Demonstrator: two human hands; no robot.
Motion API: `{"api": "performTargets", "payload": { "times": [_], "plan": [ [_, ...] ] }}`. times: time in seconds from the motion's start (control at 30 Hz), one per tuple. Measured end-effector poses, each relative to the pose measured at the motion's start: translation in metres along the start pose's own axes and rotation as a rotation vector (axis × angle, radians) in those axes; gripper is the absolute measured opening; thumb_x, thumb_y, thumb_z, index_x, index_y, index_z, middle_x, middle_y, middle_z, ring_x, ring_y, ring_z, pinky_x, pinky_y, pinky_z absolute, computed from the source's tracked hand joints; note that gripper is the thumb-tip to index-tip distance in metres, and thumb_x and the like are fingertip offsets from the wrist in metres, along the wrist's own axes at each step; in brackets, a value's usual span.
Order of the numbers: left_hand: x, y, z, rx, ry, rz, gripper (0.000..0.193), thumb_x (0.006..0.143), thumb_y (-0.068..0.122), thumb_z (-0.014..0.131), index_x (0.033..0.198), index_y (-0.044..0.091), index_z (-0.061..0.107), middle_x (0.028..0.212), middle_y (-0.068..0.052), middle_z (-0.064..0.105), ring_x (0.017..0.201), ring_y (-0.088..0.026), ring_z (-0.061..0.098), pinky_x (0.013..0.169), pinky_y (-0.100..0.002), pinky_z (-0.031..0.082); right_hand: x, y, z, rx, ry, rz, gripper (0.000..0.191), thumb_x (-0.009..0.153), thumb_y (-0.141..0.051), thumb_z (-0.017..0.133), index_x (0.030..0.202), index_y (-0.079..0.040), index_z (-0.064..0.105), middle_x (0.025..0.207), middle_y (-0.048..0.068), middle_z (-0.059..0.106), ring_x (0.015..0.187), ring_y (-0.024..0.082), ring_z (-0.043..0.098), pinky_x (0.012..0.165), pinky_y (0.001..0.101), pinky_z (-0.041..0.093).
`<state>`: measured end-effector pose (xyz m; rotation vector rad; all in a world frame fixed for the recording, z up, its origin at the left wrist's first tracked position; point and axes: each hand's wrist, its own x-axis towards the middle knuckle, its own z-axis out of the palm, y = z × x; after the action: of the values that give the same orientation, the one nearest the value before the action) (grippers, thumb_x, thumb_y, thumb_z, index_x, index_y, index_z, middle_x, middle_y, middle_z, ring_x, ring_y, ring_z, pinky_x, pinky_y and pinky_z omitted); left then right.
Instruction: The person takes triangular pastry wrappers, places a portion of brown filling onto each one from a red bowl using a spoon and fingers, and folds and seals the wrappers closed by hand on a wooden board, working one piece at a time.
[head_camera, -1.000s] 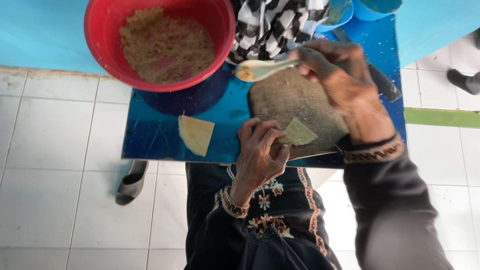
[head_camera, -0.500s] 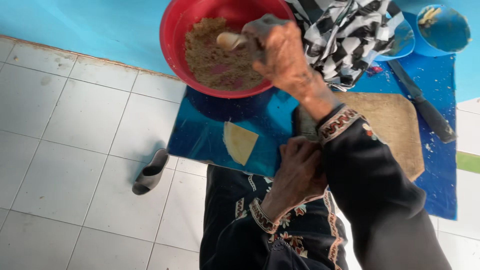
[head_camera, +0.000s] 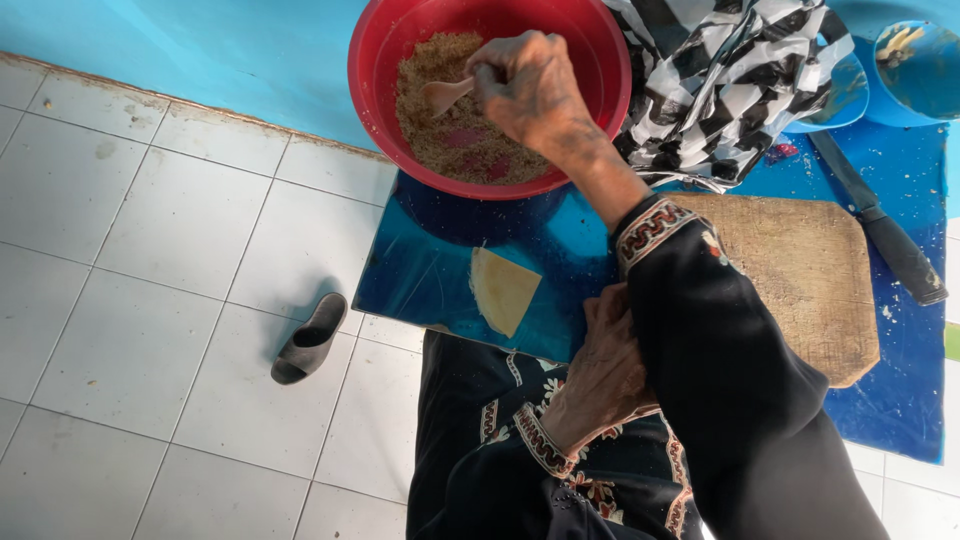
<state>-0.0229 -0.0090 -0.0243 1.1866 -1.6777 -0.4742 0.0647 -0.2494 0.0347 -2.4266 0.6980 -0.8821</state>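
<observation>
A: Starting at the left, what lies there?

B: Pale square floor tiles (head_camera: 130, 260) with thin dark joints, wide and bare except for one dark grey slipper (head_camera: 312, 338) lying on its side, just off the corner of the glossy blue table (head_camera: 430, 270). A turquoise wall (head_camera: 200, 50) meets the tiles along a worn brownish edge.

A: And on the table?

B: A thin, pale yellow wrapper (head_camera: 503, 290), folded to a rough triangle, lies flat near the table's front edge with bare blue surface around it. Behind it a round red plastic bowl (head_camera: 372, 90) sits at the table's back, holding crumbly brown filling (head_camera: 440, 140).

A: The hands?

B: The right hand (head_camera: 530, 85) reaches over the bowl, fingers closed round a pale wooden spoon (head_camera: 445, 95) whose blade rests on the filling. The left hand (head_camera: 605, 365) is at the front edge, knuckles curled, mostly hidden by the dark right sleeve; I cannot tell what it holds, if anything.

A: Further right?

B: A rough brown wooden board (head_camera: 800, 270), rounded at its corners, fills the table beside the sleeve. A black-and-white checked cloth (head_camera: 720, 90) bunches behind it. A long dark knife (head_camera: 880, 235) lies slantwise near the right edge, and a blue bowl (head_camera: 925, 70) sits in the far corner.
</observation>
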Motion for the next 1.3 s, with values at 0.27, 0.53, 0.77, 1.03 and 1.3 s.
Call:
{"api": "performTargets", "payload": {
  "times": [0.27,0.53,0.77,1.03,1.3],
  "plan": [
    [0.005,0.004,0.001,0.012,0.012,-0.067,0.060,0.072,0.028,0.078,0.125,0.004,0.061,0.134,-0.011,0.057,0.131,-0.032,0.045,0.113,-0.045,0.038,-0.018,-0.004,-0.046,0.121,0.113,0.019,0.014,0.104,-0.001,0.065,0.103,-0.002,0.079,0.074,0.001,0.070,0.065,0.004,0.061,0.056,0.0203,0.046],
    [0.014,0.005,-0.003,0.116,0.106,0.030,0.032,0.072,0.019,0.080,0.099,0.011,0.064,0.118,-0.003,0.062,0.123,-0.030,0.048,0.103,-0.046,0.035,-0.086,-0.047,-0.122,0.441,0.106,0.243,0.015,0.109,-0.003,0.060,0.110,0.001,0.075,0.083,0.001,0.068,0.068,0.004,0.057,0.058,0.0212,0.043],
    [0.010,0.007,-0.009,0.055,0.117,0.009,0.026,0.082,0.011,0.080,0.104,0.012,0.067,0.116,-0.001,0.065,0.122,-0.029,0.049,0.107,-0.044,0.037,-0.229,-0.061,-0.208,0.140,0.101,0.393,0.018,0.110,-0.001,0.055,0.112,0.002,0.072,0.085,0.004,0.066,0.069,0.006,0.058,0.058,0.0193,0.044],
    [0.013,0.013,-0.018,0.035,0.076,-0.072,0.031,0.082,0.009,0.081,0.109,0.010,0.065,0.120,-0.005,0.063,0.118,-0.031,0.047,0.103,-0.041,0.043,-0.308,-0.056,-0.204,0.014,0.155,0.431,0.014,0.101,0.010,0.061,0.110,0.003,0.071,0.092,0.009,0.071,0.082,0.010,0.068,0.065,0.0231,0.053],
    [0.013,0.011,-0.021,0.095,0.066,-0.055,0.033,0.082,0.012,0.082,0.109,0.010,0.065,0.121,-0.005,0.061,0.118,-0.031,0.046,0.105,-0.043,0.042,-0.326,-0.068,-0.202,-0.170,0.136,0.319,0.018,0.097,0.010,0.068,0.110,-0.003,0.070,0.097,0.009,0.070,0.083,0.013,0.069,0.069,0.0248,0.053]
  ]
}}
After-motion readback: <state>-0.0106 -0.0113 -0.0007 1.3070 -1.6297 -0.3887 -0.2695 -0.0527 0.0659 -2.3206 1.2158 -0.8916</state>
